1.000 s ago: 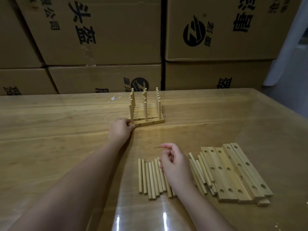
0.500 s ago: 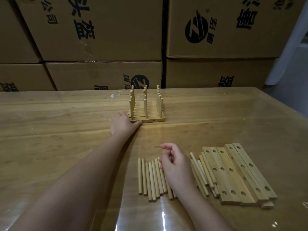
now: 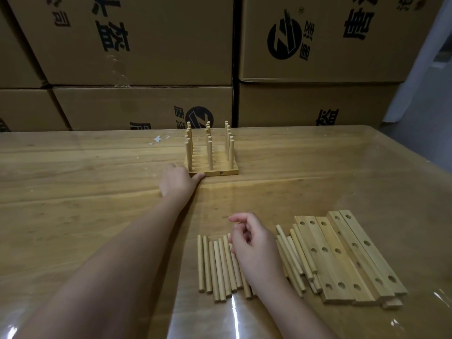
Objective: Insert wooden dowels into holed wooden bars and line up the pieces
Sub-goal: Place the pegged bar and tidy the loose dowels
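Nearest, the right hand [image 3: 254, 248] hovers loosely curled and empty over the dowels [image 3: 217, 267], which lie pointing away from the person, with the bars [image 3: 347, 260] just to their right. Farther along the bench [image 3: 73, 192], the left hand [image 3: 179, 181] presses its thumb on the rack's [image 3: 212, 168] near-left corner.

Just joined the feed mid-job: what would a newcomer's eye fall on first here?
The cluster of upright dowels standing in lined-up bars at the far middle of the table, with the left hand touching its near left corner. Close by, the right hand hovers, loosely curled, over a row of loose dowels, with empty holed bars lying to their right.
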